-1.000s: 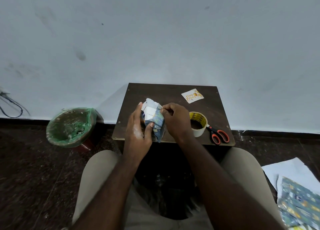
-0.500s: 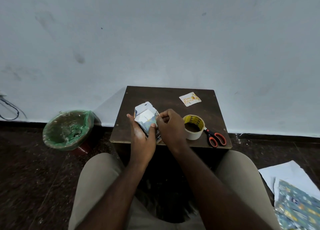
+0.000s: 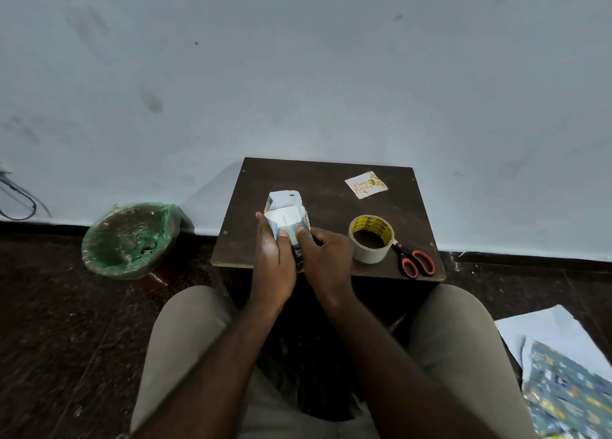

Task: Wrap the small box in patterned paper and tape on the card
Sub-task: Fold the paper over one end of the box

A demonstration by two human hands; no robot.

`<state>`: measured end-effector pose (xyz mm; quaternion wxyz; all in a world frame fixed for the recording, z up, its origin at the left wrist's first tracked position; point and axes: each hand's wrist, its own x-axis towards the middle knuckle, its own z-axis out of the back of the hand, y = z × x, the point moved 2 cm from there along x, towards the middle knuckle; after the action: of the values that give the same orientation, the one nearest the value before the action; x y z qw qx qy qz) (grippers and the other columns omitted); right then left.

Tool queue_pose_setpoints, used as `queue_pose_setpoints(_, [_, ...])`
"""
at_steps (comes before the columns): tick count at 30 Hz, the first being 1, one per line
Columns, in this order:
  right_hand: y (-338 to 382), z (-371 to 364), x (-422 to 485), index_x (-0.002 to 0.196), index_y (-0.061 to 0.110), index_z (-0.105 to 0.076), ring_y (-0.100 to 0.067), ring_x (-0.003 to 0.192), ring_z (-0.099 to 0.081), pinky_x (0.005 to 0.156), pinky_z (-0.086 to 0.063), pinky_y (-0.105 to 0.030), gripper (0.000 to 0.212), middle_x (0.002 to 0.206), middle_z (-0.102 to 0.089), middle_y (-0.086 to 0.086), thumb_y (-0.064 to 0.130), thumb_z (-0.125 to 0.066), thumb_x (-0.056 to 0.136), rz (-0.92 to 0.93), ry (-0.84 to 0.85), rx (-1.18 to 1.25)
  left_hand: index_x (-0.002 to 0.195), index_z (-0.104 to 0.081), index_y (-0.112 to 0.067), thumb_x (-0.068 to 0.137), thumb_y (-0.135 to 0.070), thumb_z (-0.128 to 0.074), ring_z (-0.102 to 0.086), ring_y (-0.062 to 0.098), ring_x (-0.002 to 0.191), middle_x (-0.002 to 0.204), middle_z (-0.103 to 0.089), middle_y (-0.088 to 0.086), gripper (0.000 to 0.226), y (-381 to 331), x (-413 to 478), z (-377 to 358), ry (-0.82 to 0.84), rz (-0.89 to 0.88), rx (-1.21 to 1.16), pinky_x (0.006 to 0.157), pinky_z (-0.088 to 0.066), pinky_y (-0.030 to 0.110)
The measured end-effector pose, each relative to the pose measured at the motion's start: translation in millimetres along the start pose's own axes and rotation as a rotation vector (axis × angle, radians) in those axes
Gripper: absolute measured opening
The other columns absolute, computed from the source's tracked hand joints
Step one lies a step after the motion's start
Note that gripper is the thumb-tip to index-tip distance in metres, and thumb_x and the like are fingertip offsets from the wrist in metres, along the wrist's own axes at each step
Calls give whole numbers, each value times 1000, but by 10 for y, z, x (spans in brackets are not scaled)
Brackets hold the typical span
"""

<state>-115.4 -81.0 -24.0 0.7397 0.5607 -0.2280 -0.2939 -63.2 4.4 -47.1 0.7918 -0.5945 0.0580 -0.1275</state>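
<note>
The small box (image 3: 286, 218), partly covered in patterned paper, stands on end above the near part of the dark wooden table (image 3: 328, 187). Its white end face and a white paper flap (image 3: 283, 199) point away from me. My left hand (image 3: 274, 259) grips the box from the left with the thumb on the paper. My right hand (image 3: 326, 258) holds it from the right, thumb pressing the paper beside the left thumb. The small card (image 3: 366, 184) lies flat at the table's far right, apart from both hands.
A roll of tape (image 3: 371, 238) stands right of my right hand, with orange-handled scissors (image 3: 414, 261) beside it at the table's right edge. A bin with a green liner (image 3: 130, 238) sits on the floor at left. Spare patterned paper (image 3: 569, 395) lies on the floor at right.
The box has turned more upright in my hands, its white end now facing away. My right thumb has moved onto the paper next to the left thumb.
</note>
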Motion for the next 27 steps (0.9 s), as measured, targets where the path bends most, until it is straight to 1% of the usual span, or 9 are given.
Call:
queue_pose_setpoints(5, [-6,-12,-54,57,6,-63,-12,47,-48,49,-44,-39,46,52,-61,-7,27,-60,97,-18,-86,38,152,-31,-15,94,-40,-38,-55,19,126,141,-54,8,63,-9,22,51,50,23,-58,107,-44,46])
queue_pose_setpoints(8, [11,-47,-62,61,8,-66,-12,48,-52,51,-47,-42,42,54,-63,-4,30,-60,97,-15,-102,30,143,-43,-23,94,-30,-44,-63,16,115,128,-63,3,50,-40,13,86,31,45,-170,101,-50,46])
queue_pose_setpoints(11, [20,-92,-88,93,19,-78,-4,71,-70,64,-60,-40,21,77,-74,7,30,-60,96,-8,-12,70,142,-45,-25,91,-35,-45,-63,18,115,126,-64,3,52,-54,35,98,8,96,-239,101,-51,46])
queue_pose_setpoints(13, [1,-122,-114,116,22,-72,-6,87,-72,74,-62,-42,27,97,-76,8,31,-61,93,6,53,112,142,-45,-28,90,-40,-45,-63,21,117,128,-64,5,54,-50,52,104,3,127,-265,103,-49,50])
queue_pose_setpoints(14, [-17,-137,-119,119,23,-70,-7,91,-72,75,-62,-43,31,101,-76,8,32,-61,92,6,65,121,141,-45,-28,89,-42,-46,-62,22,117,128,-64,6,54,-32,58,106,10,145,-274,103,-48,51])
queue_pose_setpoints(18, [-21,-103,-97,99,19,-76,-13,82,-72,73,-60,-48,18,87,-76,5,26,-62,90,-28,17,165,143,-42,-31,87,-38,-53,-63,24,118,134,-59,7,59,-21,39,84,76,184,-338,98,-53,51])
queue_pose_setpoints(23, [-60,-82,-54,84,14,-73,-22,76,-71,67,-57,-53,26,76,-73,-1,31,-57,95,-58,3,140,153,-27,-27,91,-32,-51,-58,18,125,145,-48,6,66,-40,12,38,135,121,-307,90,-57,29])
queue_pose_setpoints(24, [-64,-90,-57,85,15,-72,-21,76,-71,66,-57,-53,29,78,-72,-1,35,-55,95,-38,12,119,153,-27,-25,92,-31,-49,-58,19,125,143,-49,7,65,-40,11,28,121,108,-303,90,-56,28])
queue_pose_setpoints(27, [-87,-120,-87,95,22,-72,-17,85,-71,71,-58,-51,34,90,-73,3,50,-53,91,3,43,91,150,-32,-24,89,-37,-47,-57,20,125,140,-53,7,65,-38,16,10,65,95,-297,104,-50,42])
